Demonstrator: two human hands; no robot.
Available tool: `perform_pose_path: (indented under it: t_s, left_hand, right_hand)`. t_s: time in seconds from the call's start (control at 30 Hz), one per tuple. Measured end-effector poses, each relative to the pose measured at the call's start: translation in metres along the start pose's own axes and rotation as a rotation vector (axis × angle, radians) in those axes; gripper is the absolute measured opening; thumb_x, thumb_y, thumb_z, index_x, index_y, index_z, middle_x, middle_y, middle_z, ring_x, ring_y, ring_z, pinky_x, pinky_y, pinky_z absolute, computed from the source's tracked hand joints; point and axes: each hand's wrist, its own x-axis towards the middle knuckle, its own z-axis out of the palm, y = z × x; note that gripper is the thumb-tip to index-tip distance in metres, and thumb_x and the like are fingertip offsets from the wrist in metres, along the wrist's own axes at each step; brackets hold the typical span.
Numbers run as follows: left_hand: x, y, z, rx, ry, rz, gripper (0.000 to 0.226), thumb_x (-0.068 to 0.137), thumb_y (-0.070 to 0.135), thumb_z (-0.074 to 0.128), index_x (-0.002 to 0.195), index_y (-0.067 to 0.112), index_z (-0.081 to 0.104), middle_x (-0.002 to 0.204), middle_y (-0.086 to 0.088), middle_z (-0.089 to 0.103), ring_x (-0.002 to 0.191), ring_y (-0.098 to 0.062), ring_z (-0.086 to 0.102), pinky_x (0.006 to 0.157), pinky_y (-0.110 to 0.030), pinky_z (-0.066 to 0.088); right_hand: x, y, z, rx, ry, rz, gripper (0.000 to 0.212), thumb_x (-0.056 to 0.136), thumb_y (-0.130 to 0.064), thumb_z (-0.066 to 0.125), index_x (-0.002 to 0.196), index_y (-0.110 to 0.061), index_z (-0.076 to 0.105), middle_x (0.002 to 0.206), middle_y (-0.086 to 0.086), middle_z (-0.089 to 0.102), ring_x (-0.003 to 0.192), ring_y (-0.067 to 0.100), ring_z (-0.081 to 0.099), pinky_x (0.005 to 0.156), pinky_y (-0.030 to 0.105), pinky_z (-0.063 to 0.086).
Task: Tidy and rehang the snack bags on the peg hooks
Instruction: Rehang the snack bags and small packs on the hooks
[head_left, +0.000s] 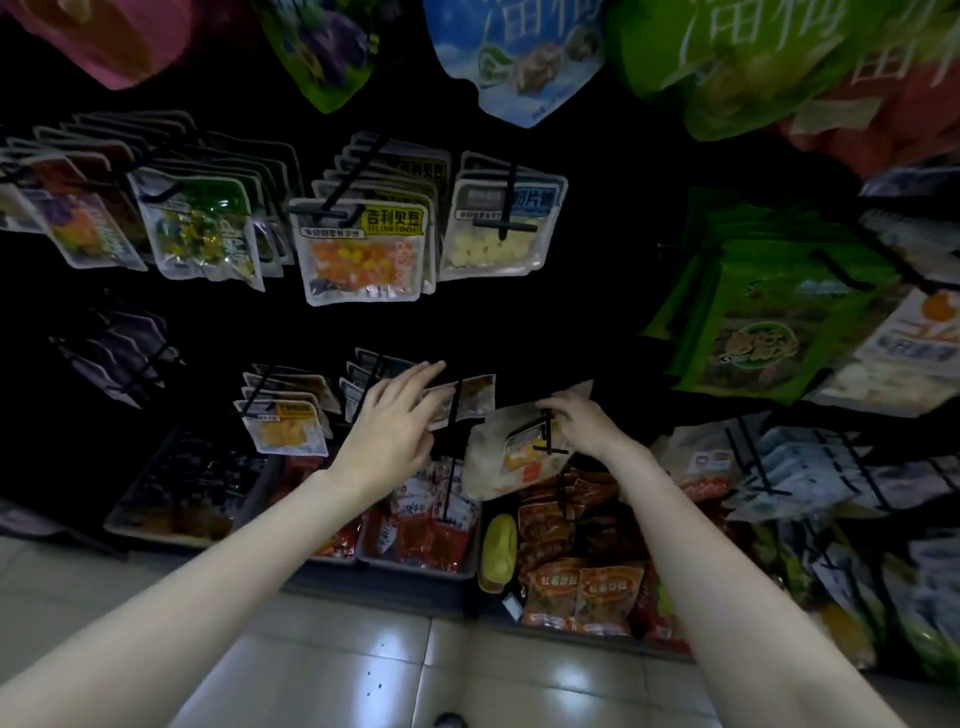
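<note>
Lower row of dark pegboard, both hands up at two neighbouring peg hooks. Right hand (582, 423) pinching top edge of pale snack bag (511, 462), fingers curled round its header right at the black peg hook (545, 431); bag hanging tilted, long axis running down-left from the hand, bottom sagging toward the red packets (582, 587) in the bin below. Whether the hang hole is already over the hook tip: cannot tell, too dark and blurred. Left hand (395, 421) with fingers straight and spread, reaching up-right, fingertips touching the front bag on the next hook (457, 402), nothing gripped. That hook just left of the held bag, the two bags nearly touching. Right hand clearly nearer the task bag; coming move likely hinges on sliding header back along the hook's axis, away from camera, toward the board. Risk: tilted bag slipping off tip. Jelly-bean bags (363, 254) on the row above, well apart.
</note>
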Motion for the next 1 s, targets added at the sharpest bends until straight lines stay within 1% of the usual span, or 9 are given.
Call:
perform_pose_path:
  t_s: [0.13,0.27,0.43,0.53,0.63,0.77,0.83,0.9,1.0]
  left_hand:
    - [0.002,0.007,0.011,-0.035,-0.009,0.018,0.045,0.08,0.018,0.036,0.124,0.013,0.046,0.137,-0.016,0.046,0.129,-0.028,0.031,0.099,-0.041,0.024]
    - [0.007,0.018,0.024,-0.055,-0.083,0.033,0.045,0.08,0.019,0.037,0.125,0.014,0.045,0.137,-0.016,0.046,0.129,-0.028,0.03,0.099,-0.04,0.024]
    - [0.005,0.024,0.031,-0.027,-0.119,0.067,0.046,0.08,0.021,0.039,0.125,0.012,0.046,0.136,-0.016,0.047,0.128,-0.028,0.031,0.099,-0.04,0.026]
    - [0.004,0.025,0.032,-0.021,-0.153,0.064,0.047,0.079,0.022,0.037,0.123,0.012,0.048,0.134,-0.015,0.049,0.126,-0.028,0.032,0.098,-0.043,0.038]
    - [0.008,0.025,0.033,-0.056,-0.18,0.056,0.048,0.078,0.022,0.036,0.122,0.009,0.05,0.133,-0.017,0.05,0.125,-0.029,0.032,0.094,-0.051,0.042]
    - [0.011,0.031,0.036,-0.095,-0.177,0.062,0.046,0.08,0.02,0.034,0.123,0.011,0.047,0.131,-0.018,0.051,0.124,-0.029,0.032,0.094,-0.051,0.043]
    - [0.008,0.034,0.037,-0.126,-0.192,0.06,0.046,0.082,0.02,0.032,0.125,0.013,0.044,0.133,-0.018,0.049,0.125,-0.029,0.032,0.096,-0.05,0.042]
    - [0.003,0.036,0.038,-0.17,-0.211,0.042,0.047,0.083,0.022,0.03,0.127,0.015,0.042,0.136,-0.016,0.046,0.125,-0.029,0.032,0.098,-0.05,0.04]
    - [-0.007,0.036,0.036,-0.243,-0.256,0.0,0.049,0.085,0.025,0.03,0.131,0.013,0.045,0.14,-0.014,0.043,0.126,-0.029,0.036,0.099,-0.05,0.039]
  right_hand:
    - [0.007,0.026,0.002,0.114,0.019,0.003,0.057,0.083,0.013,0.047,0.127,-0.023,0.053,0.132,0.007,0.048,0.121,0.026,0.046,0.093,0.036,0.047]
    - [0.009,0.04,0.008,0.034,0.113,-0.044,0.058,0.086,0.005,0.054,0.136,-0.018,0.037,0.109,-0.002,0.043,0.102,0.012,0.042,0.084,0.029,0.042]
    - [0.012,0.056,0.031,-0.101,0.219,-0.069,0.015,0.087,-0.009,0.061,0.101,-0.004,0.059,0.101,0.016,0.059,0.099,0.031,0.057,0.072,0.033,0.04]
    - [0.006,0.049,0.034,-0.157,0.254,-0.028,0.011,0.091,-0.017,0.058,0.085,-0.01,0.053,0.084,0.012,0.056,0.089,0.032,0.059,0.062,0.03,0.033]
    - [0.001,0.046,0.03,-0.309,0.25,-0.066,0.017,0.096,-0.019,0.05,0.1,-0.01,0.064,0.098,0.015,0.063,0.097,0.031,0.059,0.065,0.029,0.033]
    - [-0.021,0.048,0.023,-0.37,0.206,-0.153,0.03,0.094,-0.01,0.05,0.12,-0.016,0.063,0.112,0.014,0.065,0.103,0.032,0.06,0.075,0.034,0.046]
    - [-0.038,0.051,0.022,-0.325,0.267,-0.264,0.031,0.088,-0.004,0.055,0.116,-0.012,0.066,0.114,0.014,0.066,0.101,0.032,0.063,0.076,0.04,0.054]
    - [-0.053,0.056,0.022,-0.306,0.316,-0.369,0.024,0.079,-0.002,0.061,0.1,-0.007,0.072,0.103,0.015,0.07,0.091,0.033,0.067,0.066,0.045,0.058]
    - [-0.07,0.051,0.02,-0.266,0.306,-0.395,0.02,0.082,-0.009,0.057,0.094,-0.005,0.072,0.086,0.01,0.071,0.078,0.03,0.067,0.059,0.041,0.057]
